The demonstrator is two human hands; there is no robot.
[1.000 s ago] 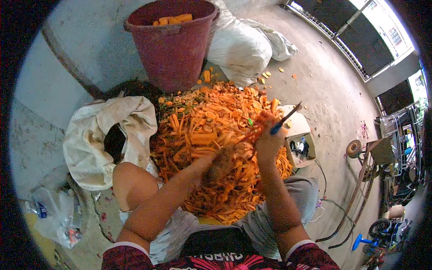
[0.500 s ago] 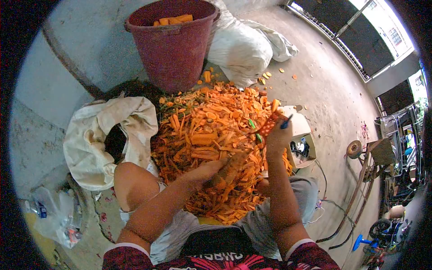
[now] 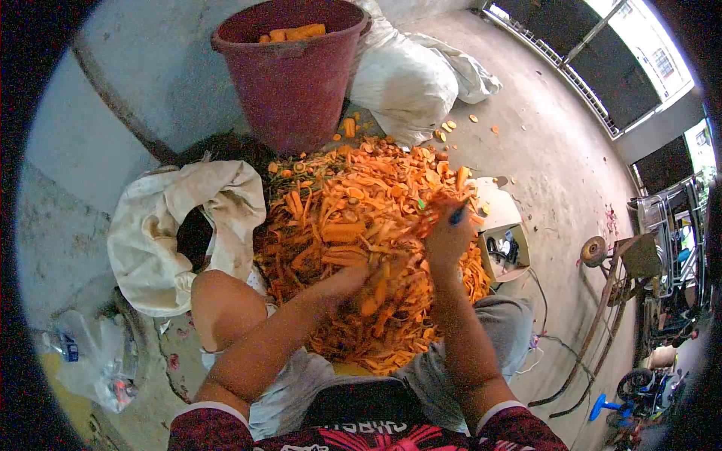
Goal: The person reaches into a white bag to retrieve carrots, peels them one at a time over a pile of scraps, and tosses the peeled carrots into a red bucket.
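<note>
My left hand [image 3: 352,284] is closed around a carrot [image 3: 380,289], low over a big heap of carrot peelings and pieces [image 3: 346,195] between my legs. Both fingers and carrot are blurred by motion. My right hand [image 3: 449,239] is wrapped around a hand tool [image 3: 456,216] with a blue end sticking out of the fist. A reddish, blurred part reaches left from the fist toward the heap; its exact kind I cannot make out.
Behind the heap stands a dark red bucket [image 3: 289,83] with carrots inside, beside white sacks [image 3: 410,86]. A rolled-open cream sack [image 3: 143,240] lies left. An open box [image 3: 508,252] with dark items sits right, near a hand cart [image 3: 620,263]. A plastic bag [image 3: 94,361] lies lower left.
My right hand has moved left and slightly down with the tool, turning it. My left hand has shifted slightly left, and the carrot in it is now more blurred.
</note>
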